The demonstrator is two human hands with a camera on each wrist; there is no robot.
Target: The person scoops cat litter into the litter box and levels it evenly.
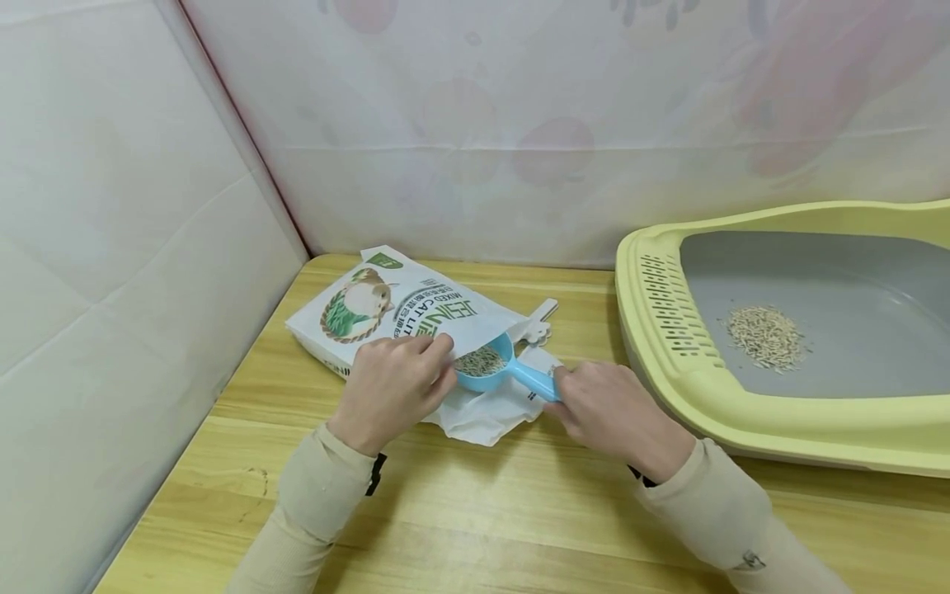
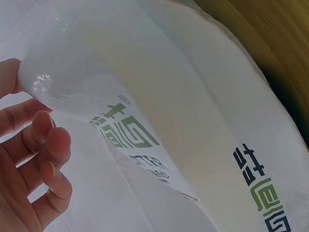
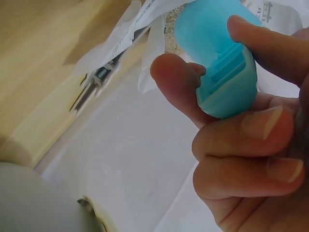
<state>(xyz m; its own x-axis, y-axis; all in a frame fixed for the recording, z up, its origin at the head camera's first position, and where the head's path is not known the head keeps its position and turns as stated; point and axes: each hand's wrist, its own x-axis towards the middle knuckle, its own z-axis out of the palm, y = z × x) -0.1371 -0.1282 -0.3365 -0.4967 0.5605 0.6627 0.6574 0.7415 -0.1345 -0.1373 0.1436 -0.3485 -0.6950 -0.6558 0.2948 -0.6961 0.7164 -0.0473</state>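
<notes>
While the left hand pinches the upper lip of a white cat litter bag between thumb and finger, its other fingers bend loosely below. The bag lies on its side on the left part of the wooden table, with its mouth toward the right. Curled round the handle of a blue scoop, the right hand holds it at that mouth, its bowl partly under the lip and carrying litter pellets. Farther right stands a yellow and grey litter box, a small pile of pellets on its floor. Pale patterned cloth hangs at the far side.
</notes>
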